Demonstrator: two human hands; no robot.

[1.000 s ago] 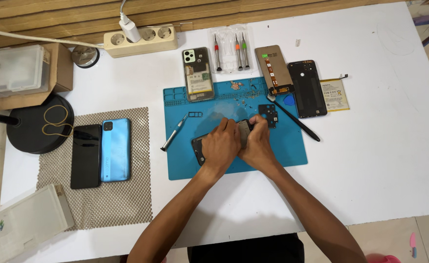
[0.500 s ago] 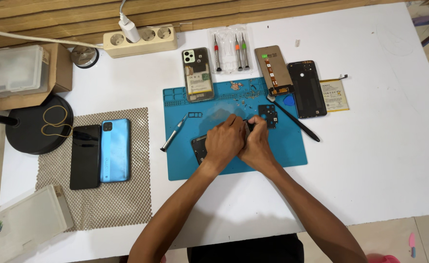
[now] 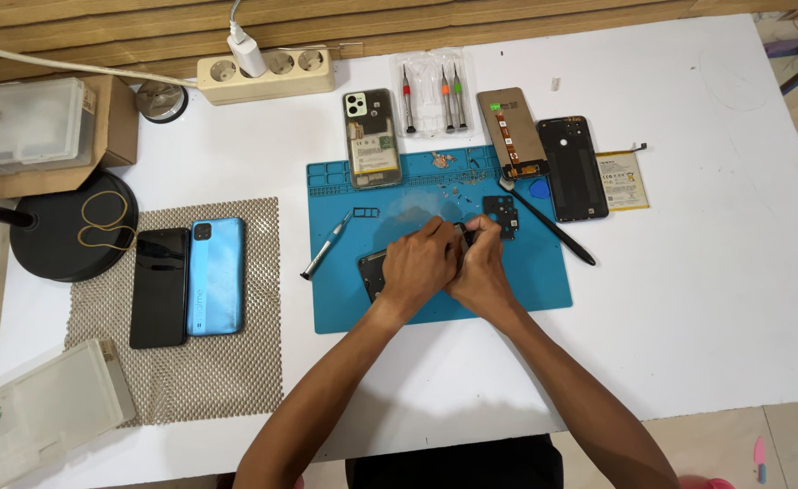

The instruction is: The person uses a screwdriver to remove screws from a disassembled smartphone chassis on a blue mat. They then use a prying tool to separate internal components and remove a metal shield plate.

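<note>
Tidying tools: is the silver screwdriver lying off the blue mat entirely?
No, the silver screwdriver lies across the blue mat's left edge, its tip end on the mat.

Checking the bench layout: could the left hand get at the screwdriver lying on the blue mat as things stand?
Probably yes. The screwdriver lies bare on the mat, just outward of the left hand, nothing between; but that hand now grips the dark phone.

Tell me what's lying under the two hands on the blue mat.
A dark phone body juts out beneath the left hand; the right hand presses beside it. Both hands cover its middle on the blue mat.
</note>
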